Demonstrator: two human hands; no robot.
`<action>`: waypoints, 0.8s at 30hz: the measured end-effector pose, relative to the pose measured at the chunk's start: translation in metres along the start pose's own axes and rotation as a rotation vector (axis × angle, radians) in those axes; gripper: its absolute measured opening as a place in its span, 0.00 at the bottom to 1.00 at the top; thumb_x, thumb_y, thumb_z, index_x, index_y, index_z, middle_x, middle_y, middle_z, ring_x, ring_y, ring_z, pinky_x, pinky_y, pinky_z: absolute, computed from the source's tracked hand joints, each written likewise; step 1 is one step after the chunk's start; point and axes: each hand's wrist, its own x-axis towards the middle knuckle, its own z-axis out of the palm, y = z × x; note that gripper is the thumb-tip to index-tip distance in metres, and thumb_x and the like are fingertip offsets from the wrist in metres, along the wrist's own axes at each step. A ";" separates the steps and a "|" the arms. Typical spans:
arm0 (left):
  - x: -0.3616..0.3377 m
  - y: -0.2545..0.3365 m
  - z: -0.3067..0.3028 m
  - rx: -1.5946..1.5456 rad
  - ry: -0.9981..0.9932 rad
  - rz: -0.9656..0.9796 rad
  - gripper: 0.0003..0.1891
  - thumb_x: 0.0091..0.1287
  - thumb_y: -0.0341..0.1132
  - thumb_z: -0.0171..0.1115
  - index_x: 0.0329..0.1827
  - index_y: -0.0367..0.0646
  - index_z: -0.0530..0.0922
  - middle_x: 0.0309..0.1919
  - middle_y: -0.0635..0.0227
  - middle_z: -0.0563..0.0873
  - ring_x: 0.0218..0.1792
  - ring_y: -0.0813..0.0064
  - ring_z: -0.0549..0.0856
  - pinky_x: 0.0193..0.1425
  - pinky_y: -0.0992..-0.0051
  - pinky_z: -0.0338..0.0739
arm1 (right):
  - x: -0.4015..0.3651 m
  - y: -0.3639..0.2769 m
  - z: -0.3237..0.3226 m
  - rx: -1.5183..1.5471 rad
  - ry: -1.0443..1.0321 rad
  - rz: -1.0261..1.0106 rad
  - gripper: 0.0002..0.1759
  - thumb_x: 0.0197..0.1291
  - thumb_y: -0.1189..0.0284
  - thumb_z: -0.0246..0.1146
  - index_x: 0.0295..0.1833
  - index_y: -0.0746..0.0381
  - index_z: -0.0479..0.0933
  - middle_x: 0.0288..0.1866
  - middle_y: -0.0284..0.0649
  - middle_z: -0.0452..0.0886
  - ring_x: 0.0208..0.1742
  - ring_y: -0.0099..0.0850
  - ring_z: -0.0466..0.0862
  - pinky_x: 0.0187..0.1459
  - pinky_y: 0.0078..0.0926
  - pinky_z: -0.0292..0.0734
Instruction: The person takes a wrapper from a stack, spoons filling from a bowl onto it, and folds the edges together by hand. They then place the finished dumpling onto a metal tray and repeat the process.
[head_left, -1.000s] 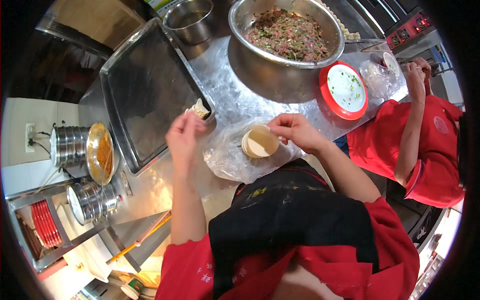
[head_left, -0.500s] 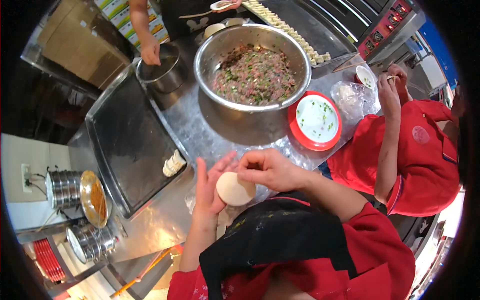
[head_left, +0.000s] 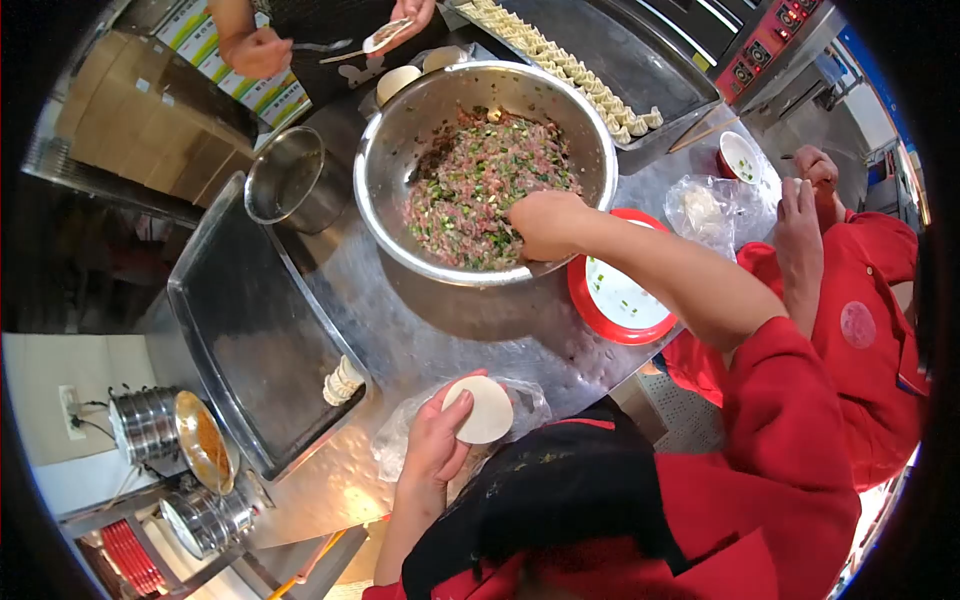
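A round dough wrapper [head_left: 484, 410] lies in my left hand [head_left: 437, 440], the thumb pressed over its face. Under that hand a clear plastic bag [head_left: 400, 425] rests on the metal table. My right hand [head_left: 550, 225] reaches into the big steel bowl [head_left: 375, 225], closed, its fingertips at the meat filling [head_left: 475, 170] flecked with chopped greens. Whatever those fingers hold is hidden. Beside the bowl, partly under my right forearm, is a red-rimmed white plate [head_left: 610, 320] with bits of green. A few folded dumplings [head_left: 343, 381] sit at the near corner of the dark tray [head_left: 255, 350].
Across the table a co-worker's hands [head_left: 405, 25] hold a filled wrapper and a utensil. Another co-worker in red [head_left: 840, 330] stands at the right. A steel pot [head_left: 290, 185], a long tray of dumplings [head_left: 570, 70] and a small bowl [head_left: 738, 158] stand around.
My right hand has left the wrapper and moved forward into the bowl's filling. My left hand keeps the wrapper, its thumb now over it. The far co-worker's hand has left the pot.
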 end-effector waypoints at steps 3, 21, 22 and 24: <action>0.003 0.003 0.000 0.011 0.025 -0.006 0.21 0.69 0.33 0.55 0.62 0.32 0.68 0.49 0.50 0.81 0.50 0.54 0.83 0.57 0.60 0.78 | -0.005 -0.002 -0.025 -0.073 -0.124 -0.077 0.13 0.53 0.73 0.61 0.43 0.65 0.82 0.43 0.49 0.84 0.47 0.45 0.84 0.45 0.42 0.79; 0.033 0.015 -0.001 -0.231 0.081 0.057 0.21 0.75 0.39 0.45 0.63 0.32 0.67 0.56 0.51 0.78 0.58 0.57 0.78 0.64 0.62 0.71 | 0.027 -0.018 0.011 0.135 0.231 -0.462 0.09 0.45 0.73 0.58 0.31 0.66 0.81 0.30 0.54 0.81 0.36 0.49 0.84 0.37 0.44 0.78; 0.036 0.015 -0.002 -0.258 0.068 0.062 0.21 0.75 0.39 0.45 0.63 0.32 0.67 0.57 0.51 0.77 0.58 0.57 0.78 0.65 0.62 0.71 | 0.024 -0.017 0.010 0.133 0.233 -0.461 0.09 0.45 0.73 0.58 0.31 0.66 0.81 0.30 0.54 0.81 0.36 0.49 0.84 0.37 0.44 0.78; 0.042 0.021 0.004 -0.266 0.053 0.068 0.21 0.75 0.39 0.44 0.63 0.32 0.67 0.57 0.51 0.77 0.58 0.58 0.77 0.65 0.62 0.71 | 0.018 -0.014 0.008 0.132 0.159 -0.407 0.09 0.45 0.73 0.58 0.30 0.66 0.81 0.30 0.55 0.81 0.36 0.50 0.83 0.38 0.44 0.78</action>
